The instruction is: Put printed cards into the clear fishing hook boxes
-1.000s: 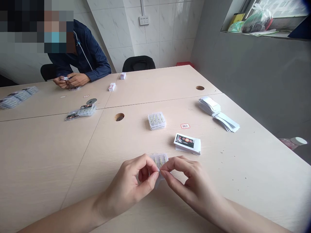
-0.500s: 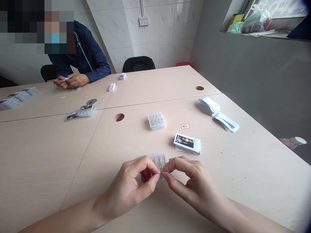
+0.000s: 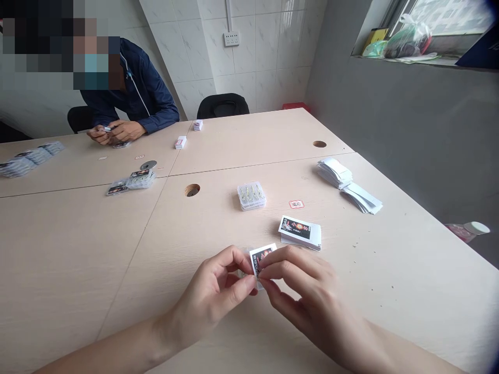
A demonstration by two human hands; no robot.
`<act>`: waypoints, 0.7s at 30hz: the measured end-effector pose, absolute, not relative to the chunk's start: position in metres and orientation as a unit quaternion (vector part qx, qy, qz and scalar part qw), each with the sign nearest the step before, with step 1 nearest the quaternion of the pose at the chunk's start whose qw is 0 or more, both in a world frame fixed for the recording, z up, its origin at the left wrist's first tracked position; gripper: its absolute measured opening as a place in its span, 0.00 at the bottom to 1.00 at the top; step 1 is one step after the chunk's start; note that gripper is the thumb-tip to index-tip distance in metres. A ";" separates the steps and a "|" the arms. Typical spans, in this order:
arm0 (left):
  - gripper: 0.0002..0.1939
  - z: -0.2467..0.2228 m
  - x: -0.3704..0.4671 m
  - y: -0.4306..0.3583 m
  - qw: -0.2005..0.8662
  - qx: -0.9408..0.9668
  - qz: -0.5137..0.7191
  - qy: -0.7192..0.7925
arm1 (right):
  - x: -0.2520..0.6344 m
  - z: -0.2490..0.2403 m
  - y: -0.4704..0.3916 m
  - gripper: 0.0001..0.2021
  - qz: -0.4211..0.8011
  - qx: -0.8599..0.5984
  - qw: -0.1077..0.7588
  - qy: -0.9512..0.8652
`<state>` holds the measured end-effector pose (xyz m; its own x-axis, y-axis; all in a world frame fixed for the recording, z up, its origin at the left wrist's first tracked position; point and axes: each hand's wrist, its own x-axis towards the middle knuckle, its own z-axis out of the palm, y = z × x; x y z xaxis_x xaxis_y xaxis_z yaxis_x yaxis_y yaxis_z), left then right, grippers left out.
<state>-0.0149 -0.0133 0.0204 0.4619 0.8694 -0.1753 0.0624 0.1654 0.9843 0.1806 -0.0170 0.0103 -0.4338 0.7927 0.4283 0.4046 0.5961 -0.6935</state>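
A small white label (image 3: 263, 254) with black and red print lies tilted between my hands, over a clear plastic box (image 3: 262, 286). My left hand (image 3: 222, 285) is closed, thumb and index finger pinching at the label's left edge. From the other side my right hand (image 3: 300, 285) grips the label, its fingertips covering the lower right part. Most of the box beneath is hidden by the label and my fingers. Behind my right hand sits a stack of similar printed labels (image 3: 300, 232). Farther back stands a stack of clear boxes (image 3: 251, 196) with metal hooks inside.
White paper strips (image 3: 335, 173) lie at the right, and a small red-bordered sticker (image 3: 297, 204) is nearer. Two round holes, one a cable hole (image 3: 192, 190), pierce the table (image 3: 187, 234). Across it, a person in a blue jacket (image 3: 152, 88) handles something small near more boxes (image 3: 140, 180).
The printed face of the label has come into view between my hands and now covers the hooks in the box. My right hand's fingers have spread over it.
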 end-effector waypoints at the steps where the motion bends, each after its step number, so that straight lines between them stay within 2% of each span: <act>1: 0.05 0.021 -0.015 -0.013 0.656 0.550 0.317 0.408 | 0.181 0.010 -0.017 0.09 0.247 -0.369 0.380 -0.812; 10: 0.06 0.015 -0.014 -0.009 0.704 0.491 0.328 0.394 | 0.180 0.008 -0.015 0.09 0.210 -0.368 0.353 -0.834; 13: 0.07 0.013 -0.015 -0.010 0.712 0.474 0.337 0.394 | 0.180 0.008 -0.013 0.06 0.193 -0.392 0.351 -0.828; 16: 0.07 0.014 -0.016 -0.010 0.718 0.447 0.341 0.411 | 0.184 0.007 -0.011 0.08 0.184 -0.438 0.341 -0.811; 21: 0.05 0.016 -0.016 -0.008 0.734 0.404 0.355 0.415 | 0.197 0.009 -0.003 0.13 0.303 -0.471 0.327 -0.761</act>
<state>-0.0156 -0.0075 0.0157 0.4044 0.8560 -0.3220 -0.1853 0.4215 0.8877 0.1970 -0.0034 0.0086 -0.3427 0.9153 0.2117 0.5193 0.3724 -0.7692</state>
